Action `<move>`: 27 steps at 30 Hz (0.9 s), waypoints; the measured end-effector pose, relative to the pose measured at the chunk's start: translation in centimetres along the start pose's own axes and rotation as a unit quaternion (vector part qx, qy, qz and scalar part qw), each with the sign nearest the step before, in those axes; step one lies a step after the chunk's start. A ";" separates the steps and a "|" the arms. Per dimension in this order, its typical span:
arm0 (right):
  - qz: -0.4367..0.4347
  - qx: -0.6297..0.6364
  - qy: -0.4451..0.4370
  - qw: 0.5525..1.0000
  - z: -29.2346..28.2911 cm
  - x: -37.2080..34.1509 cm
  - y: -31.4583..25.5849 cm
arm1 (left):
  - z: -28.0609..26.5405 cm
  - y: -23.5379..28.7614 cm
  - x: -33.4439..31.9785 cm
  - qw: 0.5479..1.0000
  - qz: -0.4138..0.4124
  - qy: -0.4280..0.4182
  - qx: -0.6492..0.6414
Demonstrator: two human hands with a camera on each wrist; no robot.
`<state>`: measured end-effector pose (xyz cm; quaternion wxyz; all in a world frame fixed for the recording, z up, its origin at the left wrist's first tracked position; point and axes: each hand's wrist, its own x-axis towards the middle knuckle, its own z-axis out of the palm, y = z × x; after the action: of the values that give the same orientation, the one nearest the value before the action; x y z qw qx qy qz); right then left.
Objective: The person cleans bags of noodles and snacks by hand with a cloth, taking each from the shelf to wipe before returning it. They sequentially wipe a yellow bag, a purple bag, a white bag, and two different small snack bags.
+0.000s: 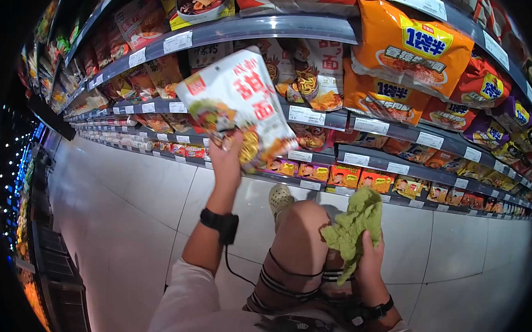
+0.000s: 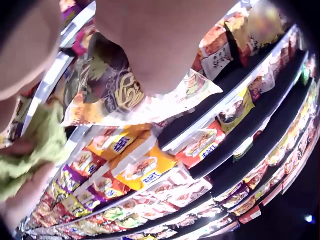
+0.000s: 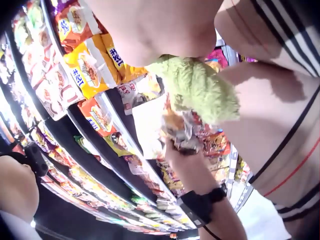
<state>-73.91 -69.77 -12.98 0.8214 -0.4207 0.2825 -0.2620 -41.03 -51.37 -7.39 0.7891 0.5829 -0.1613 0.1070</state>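
My left hand (image 1: 227, 155) grips a white noodle bag (image 1: 245, 97) by its lower edge, holding it tilted in front of the shelves in the head view. Red characters and a picture of noodles cover the bag's front. In the left wrist view the noodle bag (image 2: 117, 92) spreads out below the hand, whose fingertips are partly hidden. Low on the right, over the bent knees, my right hand (image 1: 370, 259) holds a crumpled green cloth (image 1: 358, 220). That green cloth (image 3: 197, 87) hangs from the hand in the right wrist view.
Shelves (image 1: 306, 117) of packaged noodles with price tags curve across the front. An orange noodle bag (image 1: 410, 48) sits on an upper shelf to the right. Small snack packs (image 1: 344, 175) line the bottom shelf. Pale floor tiles (image 1: 128, 184) lie below, and dark crates (image 1: 51, 263) stand at the left.
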 end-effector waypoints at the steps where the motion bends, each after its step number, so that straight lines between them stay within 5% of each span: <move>1: -0.024 -0.053 -0.003 0.998 -1.0 -0.2 0.3 | 0.1 0.2 2.8 0.999 0.011 0.003 -0.037; 6: -0.011 -0.189 -0.004 0.982 -5.3 -2.5 0.7 | 1.4 -1.0 13.4 0.995 0.084 -0.053 0.023; 12: -0.041 -0.233 0.035 0.971 -4.5 -3.4 0.7 | 2.3 -3.4 18.4 0.988 -0.034 -0.148 -0.012; 14: -0.057 -0.288 0.009 0.956 -4.2 -3.3 0.5 | 2.7 -3.9 19.6 0.975 0.015 -0.185 0.125; 15: -0.067 -0.315 -0.009 0.947 -4.1 -3.2 0.2 | 2.7 -3.5 20.1 0.959 -0.022 -0.214 0.186; 18: -0.066 -0.304 -0.019 0.950 -3.8 -3.0 -0.1 | 4.9 -4.4 19.8 0.947 0.190 -0.121 0.227; 20: -0.069 -0.308 -0.024 0.949 -3.5 -2.9 -0.4 | 6.1 -3.5 17.2 0.940 0.176 -0.075 0.284; 22: -0.074 -0.309 -0.028 0.948 -3.8 -3.0 -0.5 | 6.9 -2.7 14.8 0.843 0.207 0.015 0.495; 24: -0.054 -0.314 -0.031 0.947 -4.4 -3.2 -0.2 | 6.5 -3.3 13.0 0.821 0.279 0.015 0.498; 26: -0.068 -0.295 -0.023 0.953 -4.0 -3.3 -0.3 | 5.7 -3.3 11.2 0.713 0.386 -0.132 0.571; 27: -0.079 -0.277 -0.015 0.957 -3.8 -3.4 -0.2 | 5.4 -3.7 10.7 0.658 0.436 -0.135 0.599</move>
<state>-78.98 -69.63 -13.84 0.6533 -0.6566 0.2977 -0.2310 -30.54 -57.85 -5.16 0.1013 0.8001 -0.4027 0.4329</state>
